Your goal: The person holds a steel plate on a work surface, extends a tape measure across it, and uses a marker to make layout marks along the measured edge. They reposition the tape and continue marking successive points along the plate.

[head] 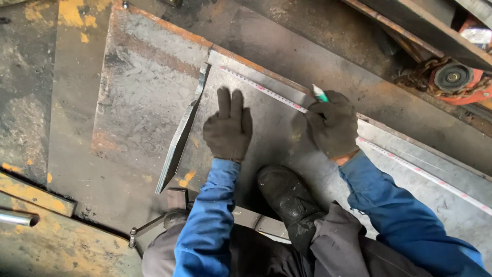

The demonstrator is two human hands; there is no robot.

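Note:
My left hand (227, 128), in a dark glove, lies flat on a grey steel plate (266, 133) with the fingers pointing away from me. My right hand (333, 124), also gloved, is shut on a marker (320, 93) with a green-and-white end, its tip down at a tape measure (266, 92). The white tape runs diagonally along the plate's far edge, from upper left to lower right. My black boot (287, 195) stands on the plate between my two blue sleeves.
The plate lies on larger rusty steel sheets (143, 102). A red chain hoist with a rusty chain (453, 79) lies at upper right beside a steel beam (420, 25). A metal tube end (18, 218) and yellow-painted metal (31, 195) are at lower left.

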